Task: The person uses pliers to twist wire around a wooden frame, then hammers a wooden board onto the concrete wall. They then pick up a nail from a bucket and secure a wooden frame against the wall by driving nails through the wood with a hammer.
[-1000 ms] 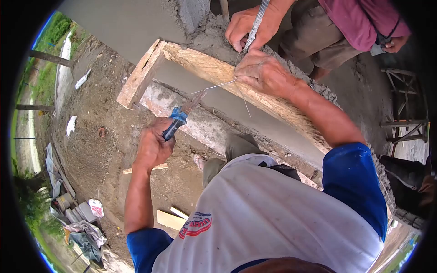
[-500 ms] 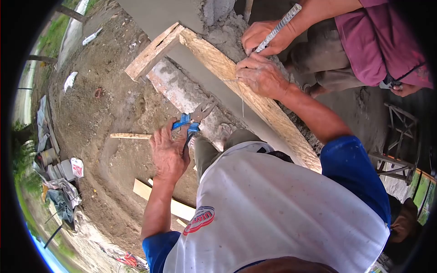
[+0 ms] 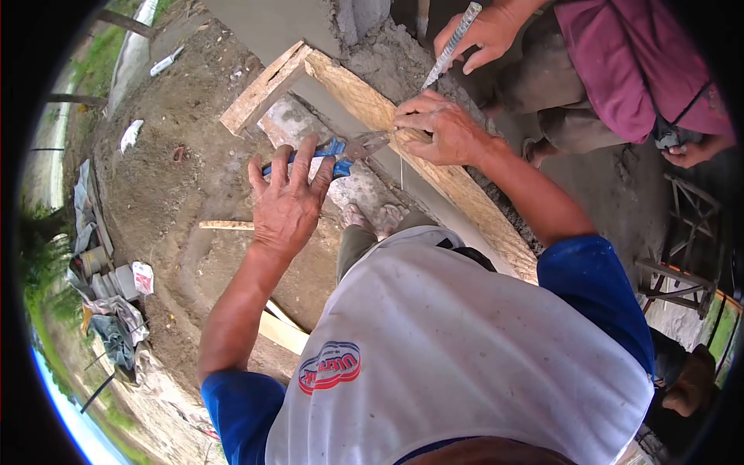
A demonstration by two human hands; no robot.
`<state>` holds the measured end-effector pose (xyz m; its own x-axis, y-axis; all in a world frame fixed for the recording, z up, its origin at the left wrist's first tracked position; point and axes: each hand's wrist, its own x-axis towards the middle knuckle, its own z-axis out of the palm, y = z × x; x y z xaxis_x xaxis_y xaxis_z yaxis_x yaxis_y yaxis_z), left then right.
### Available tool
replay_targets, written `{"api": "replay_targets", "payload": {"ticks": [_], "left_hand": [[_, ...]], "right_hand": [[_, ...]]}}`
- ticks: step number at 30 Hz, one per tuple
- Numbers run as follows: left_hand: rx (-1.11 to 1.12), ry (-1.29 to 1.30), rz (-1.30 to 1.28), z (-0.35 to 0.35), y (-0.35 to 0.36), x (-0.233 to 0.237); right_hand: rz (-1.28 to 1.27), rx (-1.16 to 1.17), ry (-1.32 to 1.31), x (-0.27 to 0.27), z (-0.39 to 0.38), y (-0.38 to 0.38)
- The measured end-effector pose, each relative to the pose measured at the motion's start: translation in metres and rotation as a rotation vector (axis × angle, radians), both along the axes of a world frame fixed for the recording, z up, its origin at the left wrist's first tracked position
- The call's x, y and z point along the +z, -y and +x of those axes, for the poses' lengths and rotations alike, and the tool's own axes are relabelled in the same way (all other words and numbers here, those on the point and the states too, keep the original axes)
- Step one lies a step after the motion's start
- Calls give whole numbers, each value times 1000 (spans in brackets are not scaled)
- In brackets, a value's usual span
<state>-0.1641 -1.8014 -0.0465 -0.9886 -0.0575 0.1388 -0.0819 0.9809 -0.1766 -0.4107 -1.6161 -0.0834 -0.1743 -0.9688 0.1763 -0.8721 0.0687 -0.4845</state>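
Observation:
My left hand (image 3: 291,194) is wrapped round blue-handled pliers (image 3: 358,149). Their jaws point right and reach the face of a wooden board (image 3: 465,198), close to the fingertips of my right hand (image 3: 446,130). That hand rests over the board's upper edge with its fingers closed on a thin wire (image 3: 402,172), whose loose end hangs down the board's face. Just above my right fingers stands a ribbed steel bar (image 3: 452,45), slanting upward. A co-worker's hand (image 3: 488,35) is beside the bar, fingers partly spread.
A shorter wooden piece (image 3: 263,89) meets the board's far end at an angle. Wet grey mortar (image 3: 384,66) lies behind it. The co-worker in a maroon shirt (image 3: 612,66) crouches at right, near a metal frame (image 3: 682,248). Wood strips (image 3: 283,332) lie on the dirt.
My left hand has brought the pliers up and right to the wire by my right fingers. The co-worker's hand has loosened and moved up beside the bar.

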Motion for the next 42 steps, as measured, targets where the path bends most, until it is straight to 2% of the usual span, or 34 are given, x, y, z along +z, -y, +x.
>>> {"api": "replay_targets", "payload": {"ticks": [3,6,9,12,20,23,32,35,42], "left_hand": [[6,0,1,1,-1,-1],[2,-12,1,0,-1,-3],[0,-20,-22,0,-3,0],[-9,-36,-32,-4,-2,2],[-79,-92,-80,-10,8,5],[-83,-7,-103,-13,12,9],[-110,33,-117,-19,14,22],[-171,-80,-142,-25,14,28],[-145,48,-124,-39,15,41]], "right_hand": [[-33,-40,-76,13,18,-7],[-38,-119,-183,4,36,-7],[-41,-225,-146,-8,46,-4],[-61,-235,-121,-9,47,-2],[83,-245,-56,1,51,7],[105,-255,-55,0,50,9],[172,-268,-8,2,48,9],[169,-274,11,7,50,9],[260,-335,107,14,52,14]]}}
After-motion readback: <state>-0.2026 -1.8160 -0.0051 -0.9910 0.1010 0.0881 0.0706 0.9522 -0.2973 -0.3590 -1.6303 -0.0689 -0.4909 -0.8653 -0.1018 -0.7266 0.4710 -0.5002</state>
